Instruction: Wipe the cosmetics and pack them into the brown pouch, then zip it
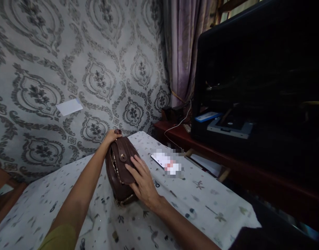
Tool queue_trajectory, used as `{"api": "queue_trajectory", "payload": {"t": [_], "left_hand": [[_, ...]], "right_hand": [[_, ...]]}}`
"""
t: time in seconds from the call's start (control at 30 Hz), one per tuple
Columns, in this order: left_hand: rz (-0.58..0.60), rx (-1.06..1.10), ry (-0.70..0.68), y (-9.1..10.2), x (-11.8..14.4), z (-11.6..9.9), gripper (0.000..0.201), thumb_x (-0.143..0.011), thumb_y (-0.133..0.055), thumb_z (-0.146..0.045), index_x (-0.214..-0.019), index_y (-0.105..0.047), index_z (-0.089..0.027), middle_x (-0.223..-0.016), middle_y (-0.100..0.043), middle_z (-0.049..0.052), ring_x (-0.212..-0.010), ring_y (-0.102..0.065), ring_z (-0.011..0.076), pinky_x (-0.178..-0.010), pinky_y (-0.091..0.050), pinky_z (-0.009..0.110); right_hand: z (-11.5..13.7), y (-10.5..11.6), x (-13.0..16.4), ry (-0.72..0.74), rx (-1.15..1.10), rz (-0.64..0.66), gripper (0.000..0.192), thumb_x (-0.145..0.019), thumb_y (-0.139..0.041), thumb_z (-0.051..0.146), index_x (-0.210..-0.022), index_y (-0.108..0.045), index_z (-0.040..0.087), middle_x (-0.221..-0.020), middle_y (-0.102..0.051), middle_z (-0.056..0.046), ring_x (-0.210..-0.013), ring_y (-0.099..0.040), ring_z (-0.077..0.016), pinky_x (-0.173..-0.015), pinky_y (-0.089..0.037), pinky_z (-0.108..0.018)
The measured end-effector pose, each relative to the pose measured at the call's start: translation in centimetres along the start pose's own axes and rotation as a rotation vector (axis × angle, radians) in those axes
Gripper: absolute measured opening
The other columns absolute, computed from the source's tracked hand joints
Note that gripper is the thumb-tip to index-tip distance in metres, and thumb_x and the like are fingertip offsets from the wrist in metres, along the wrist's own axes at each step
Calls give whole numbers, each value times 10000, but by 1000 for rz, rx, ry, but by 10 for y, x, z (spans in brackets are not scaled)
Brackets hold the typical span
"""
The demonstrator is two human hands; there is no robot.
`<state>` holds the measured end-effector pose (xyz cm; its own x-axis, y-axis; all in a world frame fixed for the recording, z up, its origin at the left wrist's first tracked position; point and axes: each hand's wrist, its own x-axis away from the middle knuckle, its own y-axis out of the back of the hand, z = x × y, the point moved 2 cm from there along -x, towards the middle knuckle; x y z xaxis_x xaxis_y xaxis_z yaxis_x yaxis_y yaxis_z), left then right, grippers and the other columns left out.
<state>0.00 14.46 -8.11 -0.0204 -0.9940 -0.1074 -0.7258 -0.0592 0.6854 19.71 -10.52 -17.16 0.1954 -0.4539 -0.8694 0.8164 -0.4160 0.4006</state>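
A dark brown leather-like handbag (120, 173) with gold zips and a round clasp lies on the patterned white cloth. My left hand (112, 137) is closed around the strap or handle at the bag's far end. Resting on the bag's flap and right side is my right hand (143, 182), its fingers stretched out and spread. One zip along the bag's left side appears parted. The bag's right side is partly hidden under my right hand.
On the cloth-covered table (201, 205), right of the bag, lies a lit phone (163, 162), partly blurred out. A white cable (179, 123) runs from a red-brown cabinet (172, 132). A large dark television (253, 86) stands at the right. A white card (69, 107) is on the patterned wall.
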Motion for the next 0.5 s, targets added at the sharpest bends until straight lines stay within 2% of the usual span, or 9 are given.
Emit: {"api": "queue_trajectory", "payload": {"t": [0.13,0.27,0.33,0.5], "left_hand": [[-31,48,-1,2,6,-2,263,-875,-685,-346,-736,-595,-141,-666,-576,-44,-590,-538,96,-607,-471,254],[-58,136,-20,3,12,-6,308,-638,-810,-356,-599,-564,-174,-529,-532,-59,-519,-495,114,-565,-402,261],[-55,176,-32,4,17,-9,303,-569,-807,-381,-585,-579,-183,-524,-557,-42,-519,-503,130,-561,-394,273],[-29,241,-68,7,28,-13,315,-570,-750,-464,-653,-645,-178,-636,-665,20,-617,-583,175,-605,-426,290]], "right_hand": [[0,0,-1,17,-2,3,492,-898,-531,158,-1390,-518,168,-1496,-482,-162,-1488,-300,-271,-1161,-383,-557],[1,1,-2,7,-4,21,500,-887,-537,147,-1387,-528,159,-1489,-489,-171,-1488,-299,-276,-1161,-379,-566],[1,1,-2,4,-8,31,504,-886,-527,142,-1390,-526,159,-1491,-488,-175,-1486,-304,-281,-1157,-380,-575],[1,1,-1,3,-20,23,518,-889,-516,142,-1406,-513,176,-1496,-485,-170,-1479,-320,-285,-1151,-388,-577]]}}
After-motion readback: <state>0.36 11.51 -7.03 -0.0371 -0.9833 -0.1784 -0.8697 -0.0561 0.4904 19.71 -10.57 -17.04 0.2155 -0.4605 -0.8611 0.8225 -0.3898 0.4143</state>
